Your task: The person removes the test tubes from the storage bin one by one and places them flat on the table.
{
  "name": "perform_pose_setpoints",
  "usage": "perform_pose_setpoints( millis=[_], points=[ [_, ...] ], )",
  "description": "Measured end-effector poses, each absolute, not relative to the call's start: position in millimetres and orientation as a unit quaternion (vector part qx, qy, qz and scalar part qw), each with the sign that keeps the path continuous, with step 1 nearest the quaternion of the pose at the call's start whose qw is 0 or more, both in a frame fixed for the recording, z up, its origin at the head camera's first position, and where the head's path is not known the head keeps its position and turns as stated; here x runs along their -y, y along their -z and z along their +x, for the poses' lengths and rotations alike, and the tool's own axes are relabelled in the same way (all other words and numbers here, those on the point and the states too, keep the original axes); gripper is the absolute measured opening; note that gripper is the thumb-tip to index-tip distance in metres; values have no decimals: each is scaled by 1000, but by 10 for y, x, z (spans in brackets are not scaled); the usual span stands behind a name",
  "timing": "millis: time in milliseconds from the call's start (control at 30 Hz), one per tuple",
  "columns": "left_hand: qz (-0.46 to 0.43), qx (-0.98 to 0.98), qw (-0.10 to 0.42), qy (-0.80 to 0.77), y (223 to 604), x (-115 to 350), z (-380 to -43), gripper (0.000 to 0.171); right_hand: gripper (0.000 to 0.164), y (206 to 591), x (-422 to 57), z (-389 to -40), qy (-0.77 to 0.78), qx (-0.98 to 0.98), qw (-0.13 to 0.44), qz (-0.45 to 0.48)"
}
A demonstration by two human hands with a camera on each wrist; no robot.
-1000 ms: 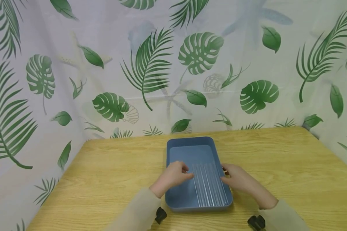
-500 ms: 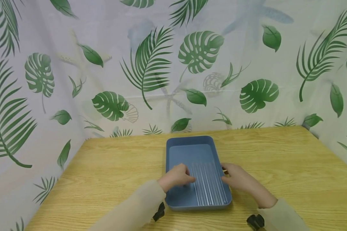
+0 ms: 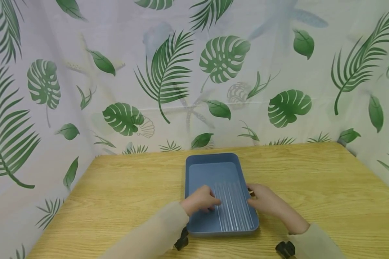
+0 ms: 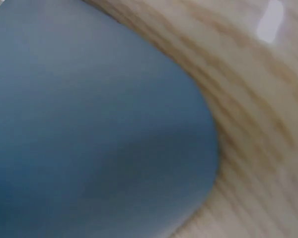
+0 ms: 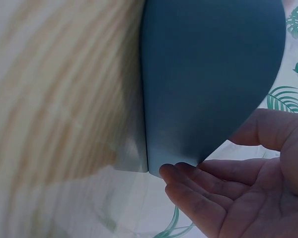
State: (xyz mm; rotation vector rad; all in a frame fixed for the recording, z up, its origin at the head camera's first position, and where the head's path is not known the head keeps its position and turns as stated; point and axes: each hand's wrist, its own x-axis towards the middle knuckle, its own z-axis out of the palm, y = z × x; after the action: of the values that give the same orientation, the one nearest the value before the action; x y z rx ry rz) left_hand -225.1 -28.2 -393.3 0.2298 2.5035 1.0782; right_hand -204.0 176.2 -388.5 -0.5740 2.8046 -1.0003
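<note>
White cloth (image 3: 178,21) printed with green leaves hangs as a backdrop behind the blue tray, and under it spreads a table (image 3: 139,187) with a yellow wood-grain top. One deep, rectangular blue tray (image 3: 214,172) lies flat on this surface, with its longer sides running away from the person. Several clear tubes (image 3: 235,210) are inside the tray, in its near right part, parallel and side by side, their near ends close to the near wall. Probably they are placed in such a row because round things roll easily, and the tray wall can stop them; their exact number is difficult to tell, since they are so transparent.

At the right wall of the tray is the right hand (image 3: 264,199). It grips this wall lightly, the thumb at the rim and the other fingers against the outer side, as the right wrist view shows. This hold seems meant to steady the tray, so that it does not slide.

Over the tray, just left of the row, is the left hand (image 3: 201,199), with fingers bent downward and thumb reaching toward the leftmost tube. Whether the fingertips are apart or together on something, one cannot tell; the left wrist view gives mainly the tray corner. Its low position suggests careful work, perhaps because smooth tubes slip easily.
</note>
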Motion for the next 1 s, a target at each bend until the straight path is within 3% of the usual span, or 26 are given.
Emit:
perform_pose_setpoints(
  millis=[533, 1000],
  points=[
    [44, -883, 180, -431, 3985, 244, -2269, 27, 44, 3893, -1743, -2035, 330, -925, 57, -182],
    [37, -887, 170, -428, 3977, 200, -2249, 19, 45, 3893, -1743, -2028, 333, -923, 55, -184]
  ],
)
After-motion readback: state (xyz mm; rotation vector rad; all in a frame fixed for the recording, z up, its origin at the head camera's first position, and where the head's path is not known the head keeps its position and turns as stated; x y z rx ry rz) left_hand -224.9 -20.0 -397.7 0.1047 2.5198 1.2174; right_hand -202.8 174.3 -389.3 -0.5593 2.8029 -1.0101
